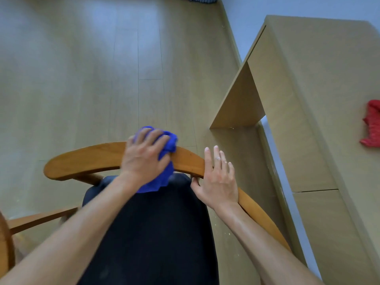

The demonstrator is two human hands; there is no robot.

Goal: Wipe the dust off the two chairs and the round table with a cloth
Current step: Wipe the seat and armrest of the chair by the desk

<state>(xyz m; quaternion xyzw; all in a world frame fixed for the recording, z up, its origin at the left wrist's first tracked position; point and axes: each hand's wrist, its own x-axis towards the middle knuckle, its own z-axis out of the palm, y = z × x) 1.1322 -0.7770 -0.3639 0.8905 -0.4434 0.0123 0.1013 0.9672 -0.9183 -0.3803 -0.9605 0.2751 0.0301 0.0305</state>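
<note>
Because the black seat cushion [148, 233] lay directly beneath us, we leaned over it with both forearms to reach the chair's curved wooden back rail [86, 159], which seemed the natural way to get at its top edge. Our right hand [219, 182] rested flat on the right part of that rail, fingers straight and close together, thumb tucked against the inner edge, gripping nothing; we judged it was there to steady the chair against the push of wiping. Our left hand [144, 159] was pressed down over the bunched blue cloth [166, 161], fingers spread and curled onto it, holding it against the middle of the rail, with a loose corner hanging toward the cushion. We took this for the rail-wiping step on one chair. Beyond lay bare wood-look floor [82, 68], and to the right a tan desk [320, 89] with a red cloth [372, 126] lying on it. Neither the round table nor a second chair could be clearly made out.
</note>
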